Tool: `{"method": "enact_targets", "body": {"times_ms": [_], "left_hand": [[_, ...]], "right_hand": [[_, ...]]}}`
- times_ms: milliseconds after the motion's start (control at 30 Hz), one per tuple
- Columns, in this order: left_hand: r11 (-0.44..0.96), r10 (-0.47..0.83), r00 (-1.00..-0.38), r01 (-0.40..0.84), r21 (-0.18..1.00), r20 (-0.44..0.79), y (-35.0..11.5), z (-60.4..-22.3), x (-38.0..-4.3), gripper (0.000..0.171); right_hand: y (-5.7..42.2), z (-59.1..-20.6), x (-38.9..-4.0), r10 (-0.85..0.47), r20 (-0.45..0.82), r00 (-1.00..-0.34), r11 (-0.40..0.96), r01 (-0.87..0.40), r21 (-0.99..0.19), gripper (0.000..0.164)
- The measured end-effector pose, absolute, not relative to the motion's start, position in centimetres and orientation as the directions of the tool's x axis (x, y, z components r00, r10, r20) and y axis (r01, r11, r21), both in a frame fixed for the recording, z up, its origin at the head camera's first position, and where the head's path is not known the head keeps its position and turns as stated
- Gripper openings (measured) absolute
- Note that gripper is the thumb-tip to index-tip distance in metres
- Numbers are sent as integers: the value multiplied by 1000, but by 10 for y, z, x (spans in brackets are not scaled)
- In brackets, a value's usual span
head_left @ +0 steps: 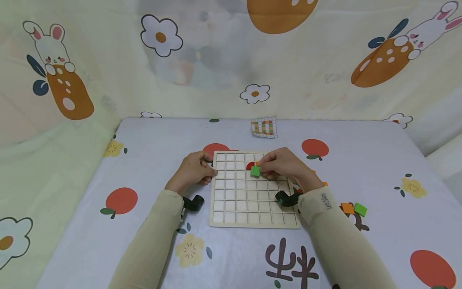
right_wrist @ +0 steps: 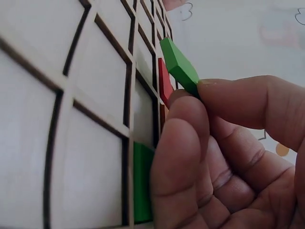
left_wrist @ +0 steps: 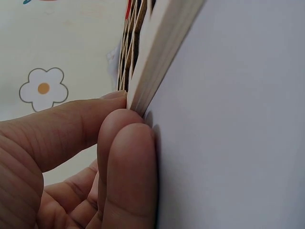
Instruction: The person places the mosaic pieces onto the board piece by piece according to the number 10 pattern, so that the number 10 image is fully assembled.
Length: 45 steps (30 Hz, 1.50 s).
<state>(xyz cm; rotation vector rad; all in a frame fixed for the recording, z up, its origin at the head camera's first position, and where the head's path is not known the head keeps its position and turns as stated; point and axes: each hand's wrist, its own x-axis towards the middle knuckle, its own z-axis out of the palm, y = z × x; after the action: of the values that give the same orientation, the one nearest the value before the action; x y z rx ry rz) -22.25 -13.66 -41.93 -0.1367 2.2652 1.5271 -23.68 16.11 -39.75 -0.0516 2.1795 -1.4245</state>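
A pale wooden grid board (head_left: 252, 226) lies on the table between the hands. At its left edge, my left hand (head_left: 193, 170) pinches the rim, thumb on top and curled fingers against the side. Over the upper part of the grid, my right hand (head_left: 283, 164) pinches a green square tile (head_left: 255, 171) between thumb and fingertips, and the tile is tilted in the right wrist view. Just beyond it, a red piece (head_left: 250, 165) and an orange piece (right_wrist: 163, 114) sit in cells. Another green tile (right_wrist: 142, 183) lies in a cell close beside the right fingers.
A small card with a coloured grid pattern (head_left: 264, 127) lies near the table's back edge. Right of the board are a loose orange tile (head_left: 347, 208) and a loose green tile (head_left: 360, 209). More orange pieces (head_left: 325, 184) show partly behind the right forearm. A printed curtain (head_left: 202, 72) hangs behind.
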Motion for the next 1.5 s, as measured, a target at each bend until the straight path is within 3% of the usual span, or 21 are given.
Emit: {"method": "enact_targets", "body": {"times_ms": [567, 1200, 1500], "left_hand": [[395, 150, -915, -293, 871, -376, -137, -419, -222, 44], [398, 154, -917, -283, 872, -368, -134, -418, -222, 44], [390, 149, -913, -299, 871, -380, -135, -417, -220, 44]], "right_hand": [[151, -398, -237, -316, -419, -851, 536, 204, -819, 17], [150, -399, -233, -307, -397, -865, 538, 186, -822, 13], [176, -392, -230, -272, -351, -896, 468, 196, -862, 23]]}}
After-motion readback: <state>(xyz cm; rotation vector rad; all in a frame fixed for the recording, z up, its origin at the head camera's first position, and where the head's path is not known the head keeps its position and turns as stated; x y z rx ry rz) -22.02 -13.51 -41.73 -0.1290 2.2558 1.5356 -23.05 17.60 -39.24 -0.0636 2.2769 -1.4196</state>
